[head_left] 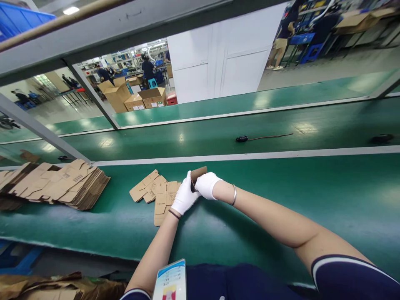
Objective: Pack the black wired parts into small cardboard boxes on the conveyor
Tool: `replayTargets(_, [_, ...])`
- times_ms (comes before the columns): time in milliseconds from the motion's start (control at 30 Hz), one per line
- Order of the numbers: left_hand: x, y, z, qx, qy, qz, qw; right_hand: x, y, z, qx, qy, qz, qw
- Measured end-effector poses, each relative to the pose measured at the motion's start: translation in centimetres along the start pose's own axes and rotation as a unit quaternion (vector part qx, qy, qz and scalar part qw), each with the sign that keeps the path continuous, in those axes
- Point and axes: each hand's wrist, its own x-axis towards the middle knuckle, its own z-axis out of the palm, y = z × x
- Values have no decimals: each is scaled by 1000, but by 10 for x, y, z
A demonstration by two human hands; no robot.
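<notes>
Far left, there's the stack of flat cartons (90, 187), our landmark, piled on the green bench (281, 175). Just right of it, apart, loose flat cartons (160, 199) overlap. Farther right of the stack, the white-gloved left hand (185, 196) wraps round a small carton (198, 171), partly folded up, its brown wall showing between the hands. It looks light and fairly stiff, likely to bend at creases and crush if squeezed; side walls near a fold seem the best hold. Rightmost from the stack, the gloved right hand (208, 185) curls at the carton's edge; gripping or pressing, I can't tell.
</notes>
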Motion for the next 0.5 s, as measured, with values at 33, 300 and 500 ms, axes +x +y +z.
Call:
replayTargets(33, [-4,-1,-7,32,14,12,999,-1,3,1,1,10,4,1000])
replayTargets(300, [-54,-20,-69,356,166,-143,909,43,58,-8,15,125,92,988])
replayTargets(500, [-79,-17,-67,391,100,-239,883,103,72,-42,66,163,106,979])
